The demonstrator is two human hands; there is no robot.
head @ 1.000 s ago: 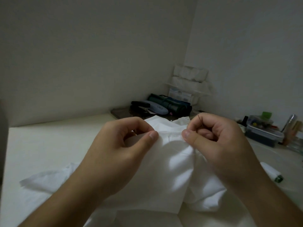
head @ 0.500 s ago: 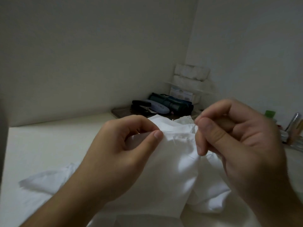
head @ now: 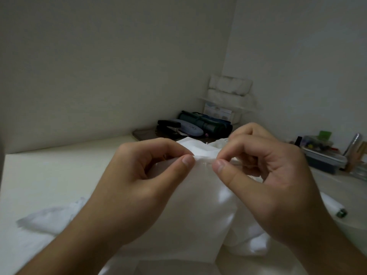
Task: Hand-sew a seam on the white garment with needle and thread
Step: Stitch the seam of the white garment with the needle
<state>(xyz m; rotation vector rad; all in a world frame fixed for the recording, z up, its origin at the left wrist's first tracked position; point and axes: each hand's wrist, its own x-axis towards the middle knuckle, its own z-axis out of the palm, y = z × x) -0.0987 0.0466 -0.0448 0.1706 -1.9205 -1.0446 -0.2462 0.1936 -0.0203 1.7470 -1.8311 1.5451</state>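
I am looking down on one pale worktop (head: 49,175) that is running into a corner between two plain walls. One white garment (head: 198,205) is lying bunched across its near half, with its top fold raised between two hands. My left hand (head: 139,187) is pinching that raised fold, its thumb and curled fingers closing on the cloth as a tight grip. My right hand (head: 264,175) is sitting just beside it, thumb tip and forefinger pressing together in a narrow grip at the fold's edge; a thin glint, which I am taking to be the needle (head: 208,163), is showing between the two thumbs, though it is too fine to make out clearly. I cannot see the thread.

Behind the hands, in the corner, one dark green rolled case (head: 204,124) is lying beside one grey oval case (head: 188,129) and one black stapler (head: 168,125). White stacked packages (head: 230,88) are standing against the wall above them. At the right edge, one tray of small items (head: 319,153) is resting on the worktop. One white spool with a green end (head: 333,205) is lying near my right wrist, which is partly covering it.
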